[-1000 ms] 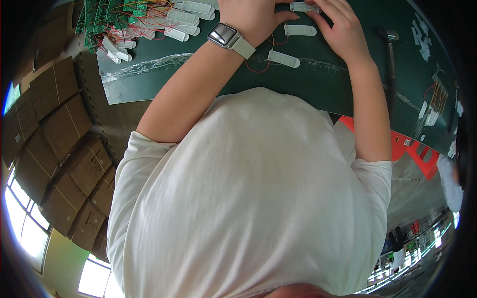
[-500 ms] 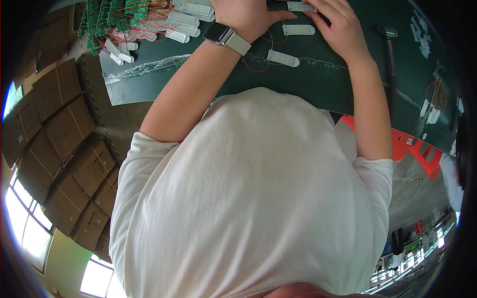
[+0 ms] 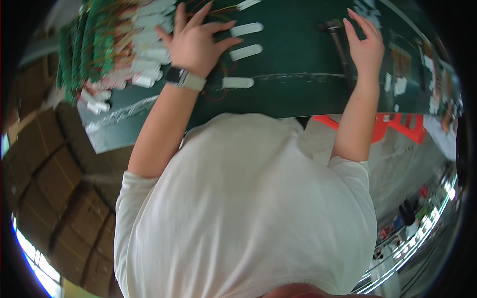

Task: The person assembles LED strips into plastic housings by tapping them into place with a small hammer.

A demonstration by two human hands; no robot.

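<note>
My left hand (image 3: 195, 49) is spread over the green table with nothing in its grip, a watch on its wrist. Close to its thumb side lie white rounded strips with thin wires: an upper strip (image 3: 247, 29), a middle strip (image 3: 246, 52) and a lower strip (image 3: 238, 83). Another white strip (image 3: 248, 4) is at the top edge. Off to the right, my right hand (image 3: 366, 48) hovers with thumb and fingers apart, holding nothing. Its fingertips are near some whitish film-like pieces (image 3: 366, 14). Left of it lies a hammer-like tool (image 3: 340, 47) with a dark handle.
Green circuit boards (image 3: 92, 47) wired to a row of white strips (image 3: 149, 52) crowd the table's left. Clear tape (image 3: 278, 77) runs along the near part. Small white parts (image 3: 399, 86) lie at right. Brown cartons (image 3: 54, 184) are stacked left; a red stool (image 3: 380, 129) stands below.
Both hands have come off the strip at the top. My right hand has moved right past the hammer-like tool; my left hand has moved left and spread its fingers. The view has shifted too.
</note>
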